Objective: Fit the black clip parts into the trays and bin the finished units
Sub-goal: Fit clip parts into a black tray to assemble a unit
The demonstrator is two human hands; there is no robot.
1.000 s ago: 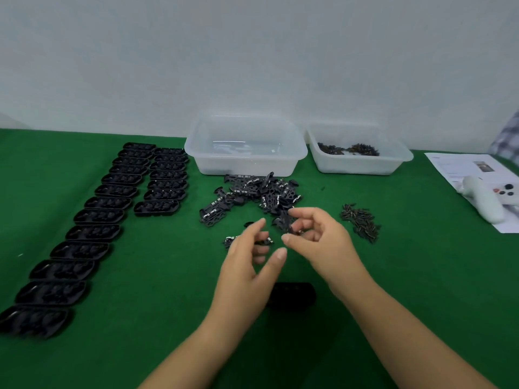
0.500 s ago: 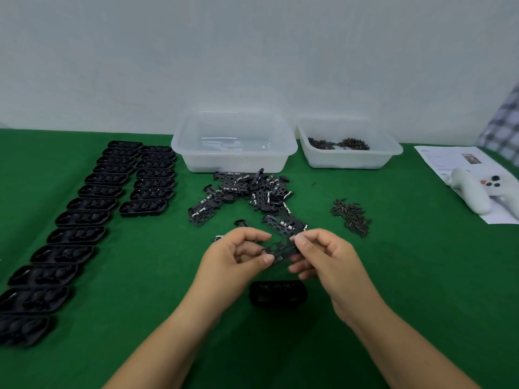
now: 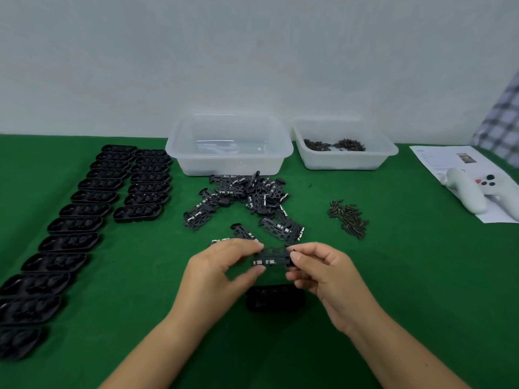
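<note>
On the green table: I sat facing a white wall, both bare forearms reaching in from the near edge.
Left hand point(image 3: 224, 265): thumb and fingertips pinched the left end of one black clip part point(image 3: 271, 257).
Right hand point(image 3: 323, 272): thumb and forefinger pinched the right end of the same part, other fingers loosely curled beneath.
Clip part: it was held flat between both hands, lifted off the cloth, its pale metal tabs facing me.
Open tray point(image 3: 275, 297): one black tray lay on the cloth directly below the held part, just nearer to me, partly hidden by my fingers.
Loose clip parts point(image 3: 244, 196): a heap sat just beyond my hands, in front of the clear bin.
Empty trays point(image 3: 84, 210): two rows ran along the left, from far to near.
Clear bin point(image 3: 229, 144): it stood at the far centre, for finished units; I could see none in it.
Second tub point(image 3: 345, 147): to its right, holding small dark pieces; I could not tell what they were.
Small pile point(image 3: 348, 217): more such pieces lay on the cloth to the right.
White controller point(image 3: 474, 192): it rested on a sheet of paper point(image 3: 438, 161), far right.
Doing this step well: I judged I should keep the part level, line its outline up with the tray's recesses, lower it straight down, then press both ends evenly so it seats without bending the tabs.
</note>
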